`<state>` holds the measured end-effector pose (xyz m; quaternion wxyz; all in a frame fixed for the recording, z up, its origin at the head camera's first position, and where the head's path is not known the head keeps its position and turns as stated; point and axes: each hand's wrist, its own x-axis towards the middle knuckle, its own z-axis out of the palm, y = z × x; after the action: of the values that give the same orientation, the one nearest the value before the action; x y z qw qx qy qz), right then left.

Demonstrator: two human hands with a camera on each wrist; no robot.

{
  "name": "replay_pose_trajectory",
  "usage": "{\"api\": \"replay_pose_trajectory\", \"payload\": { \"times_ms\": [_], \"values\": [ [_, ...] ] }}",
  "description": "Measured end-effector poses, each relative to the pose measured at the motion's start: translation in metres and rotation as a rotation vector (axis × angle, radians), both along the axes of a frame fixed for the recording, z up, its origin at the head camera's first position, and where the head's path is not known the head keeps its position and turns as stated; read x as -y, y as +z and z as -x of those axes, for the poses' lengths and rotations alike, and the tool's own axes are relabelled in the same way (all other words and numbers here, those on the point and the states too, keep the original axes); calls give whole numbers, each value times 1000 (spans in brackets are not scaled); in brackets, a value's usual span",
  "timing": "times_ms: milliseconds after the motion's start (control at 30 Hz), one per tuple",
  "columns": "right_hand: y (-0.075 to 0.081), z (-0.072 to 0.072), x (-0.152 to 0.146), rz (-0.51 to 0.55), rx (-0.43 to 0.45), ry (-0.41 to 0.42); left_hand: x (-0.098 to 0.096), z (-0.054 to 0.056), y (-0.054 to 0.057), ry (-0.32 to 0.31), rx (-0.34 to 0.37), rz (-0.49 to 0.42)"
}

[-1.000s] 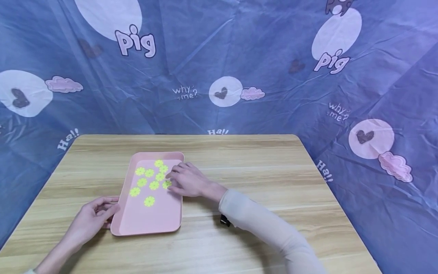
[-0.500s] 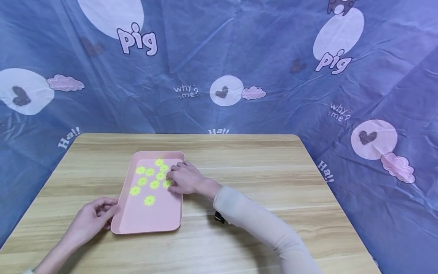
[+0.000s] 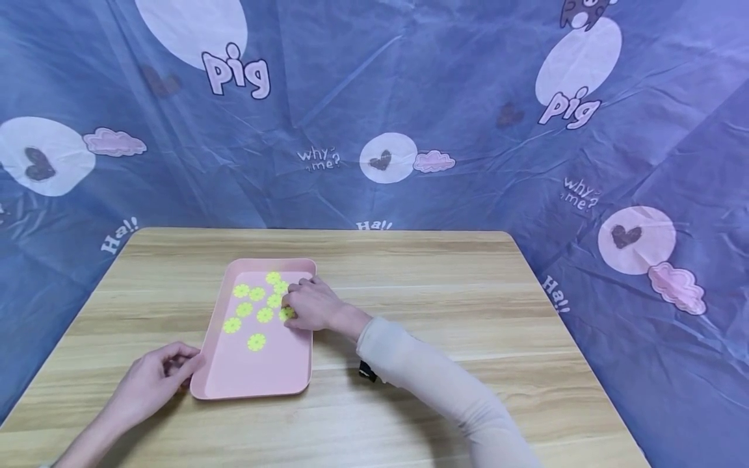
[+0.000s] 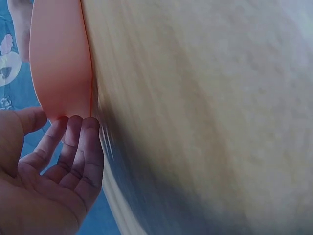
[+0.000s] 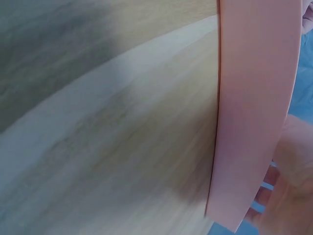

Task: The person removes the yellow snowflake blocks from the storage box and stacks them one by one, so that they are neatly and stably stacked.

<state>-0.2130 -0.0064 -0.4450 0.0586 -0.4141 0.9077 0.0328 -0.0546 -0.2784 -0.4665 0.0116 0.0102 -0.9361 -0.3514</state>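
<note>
A pink rectangular tray (image 3: 257, 377) lies on the table, with several small yellow-green flower-shaped pieces (image 3: 256, 342) spread over its inside. My left hand (image 3: 149, 383) holds the tray at its near left corner. In the left wrist view its thumb is at the rim and the fingertips are on the outer wall. Reaching over the tray's right wall, my right hand (image 3: 316, 305) has its fingers bent down around one flower piece (image 3: 287, 314) near that side. I cannot tell whether it pinches this piece. In the right wrist view the tray wall hides the fingertips.
The wooden table (image 3: 445, 292) extends to the right of the tray. A small black object (image 3: 367, 371) shows under the right sleeve. Behind and beside the table hangs a blue printed cloth (image 3: 328, 97).
The right forearm has shifted slightly left, and the right fingers have drawn in closer around the flower piece. The left fingers have shifted a little at the corner. The tray and pieces stay put.
</note>
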Motion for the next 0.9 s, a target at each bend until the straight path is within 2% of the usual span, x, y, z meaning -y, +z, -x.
{"api": "replay_pose_trajectory", "payload": {
  "times_ms": [567,900],
  "values": [
    [-6,2,4,91,71,-30,1,-2,-4,4,-25,25],
    [-6,1,3,191,100,-31,1,-1,-6,2,-50,17]
  ]
}}
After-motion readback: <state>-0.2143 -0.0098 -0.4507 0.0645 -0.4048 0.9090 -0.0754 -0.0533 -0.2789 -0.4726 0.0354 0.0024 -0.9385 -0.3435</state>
